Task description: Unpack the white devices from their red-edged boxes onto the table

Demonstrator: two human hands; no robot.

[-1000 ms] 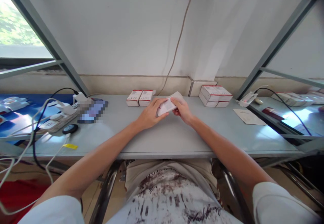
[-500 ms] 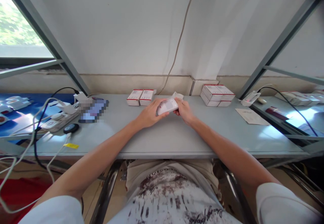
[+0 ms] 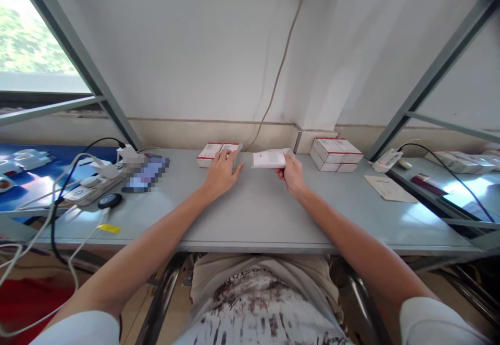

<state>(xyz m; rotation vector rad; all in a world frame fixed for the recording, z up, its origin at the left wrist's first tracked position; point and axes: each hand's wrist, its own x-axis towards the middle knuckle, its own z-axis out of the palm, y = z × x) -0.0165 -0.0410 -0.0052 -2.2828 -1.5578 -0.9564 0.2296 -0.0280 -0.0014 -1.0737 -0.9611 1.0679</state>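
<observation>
In my right hand (image 3: 292,173) is a flat white packet (image 3: 269,159), a pale rectangular item that seems to lie in a clear wrapper; its exact kind I cannot make out. My fingers and thumb pinch its right end above the table. My left hand (image 3: 224,172) is open, thumb spread, at the front of two small white-and-red boxes (image 3: 208,152) by the wall. Its fingers overlap the right box; whether they touch it I cannot tell.
A stack of white-and-red boxes (image 3: 336,153) stands at the back right of the grey table (image 3: 250,215), near a paper sheet (image 3: 390,188). Leftward lie a phone (image 3: 146,174), a power strip (image 3: 94,186), a black round object (image 3: 110,200) and cables. Metal frames flank both sides.
My left hand has let go of the white packet and moved left to the two boxes. The packet stays in my right hand, now turned more level.
</observation>
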